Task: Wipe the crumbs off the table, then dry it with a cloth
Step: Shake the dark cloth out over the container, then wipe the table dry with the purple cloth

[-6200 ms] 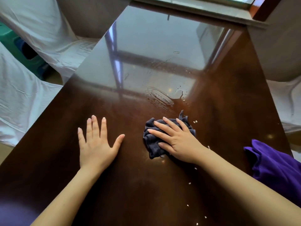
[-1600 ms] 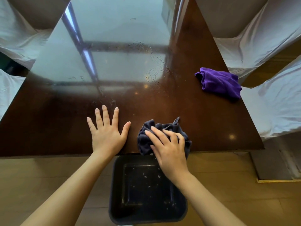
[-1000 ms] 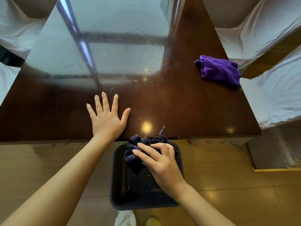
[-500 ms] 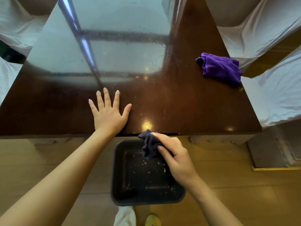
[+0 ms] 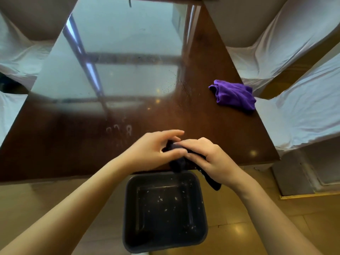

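Crumbs [image 5: 161,199] now speckle the dark square plastic bin [image 5: 128,208] at lower centre, and the left hand [image 5: 153,151] has left the glossy brown desk [image 5: 55,144] to join the right hand [image 5: 207,159] gripping the dark grey rag [image 5: 177,163], so drying with the purple cloth [image 5: 233,94], middle right, seems next

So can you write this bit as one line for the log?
phase: crumb wiping | both hands: left hand and right hand gripping dark cloth above bin | purple cloth: unused on table

The worktop [image 5: 211,129] fills the upper and middle frame. A folded cloth [image 5: 234,94] lies near its right edge. At lower centre a bin [image 5: 163,210] sits on the floor [image 5: 248,214] below the worktop's near edge, crumbs [image 5: 161,199] in it.
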